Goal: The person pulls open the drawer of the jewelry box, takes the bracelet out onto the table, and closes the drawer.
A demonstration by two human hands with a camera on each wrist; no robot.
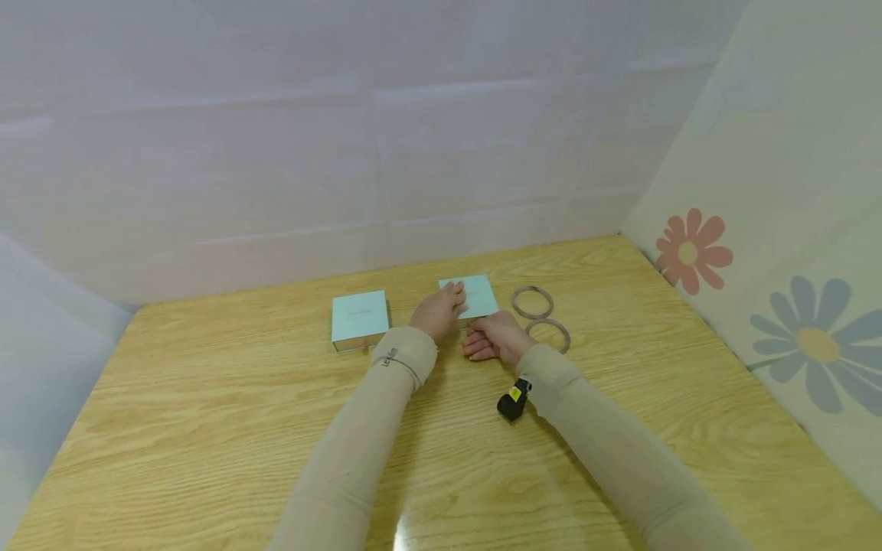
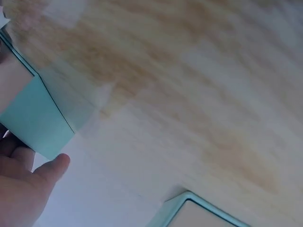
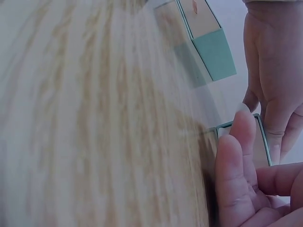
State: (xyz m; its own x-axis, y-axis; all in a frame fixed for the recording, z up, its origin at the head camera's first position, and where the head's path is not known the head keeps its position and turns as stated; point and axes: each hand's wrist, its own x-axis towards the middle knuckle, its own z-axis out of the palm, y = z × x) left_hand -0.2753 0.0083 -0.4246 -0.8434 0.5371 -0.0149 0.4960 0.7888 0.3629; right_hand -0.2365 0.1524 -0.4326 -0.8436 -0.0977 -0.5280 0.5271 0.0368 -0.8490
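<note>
Two light teal gift boxes with beige fronts stand on the wooden table. My left hand [image 1: 439,311] rests on the lid of the right gift box [image 1: 481,295], fingers stretched across it. Its thumb [image 2: 57,166] lies beside a lower corner of the teal side. My right hand [image 1: 498,337] is at this box's front edge, thumb and forefinger drawn together there, the other fingers loosely bent. What they pinch is hidden by the hand. The left gift box [image 1: 360,315] stands apart, a small pull tab [image 3: 194,6] on its front.
Two pinkish bangles, a far bangle [image 1: 533,302] and a near bangle [image 1: 566,337], lie just right of the right hand. A black device [image 1: 513,400] is strapped at the right wrist. A pale cloth backdrop [image 1: 276,191] rises behind the wooden table [image 1: 227,428], a flower-print panel [image 1: 744,229] at right.
</note>
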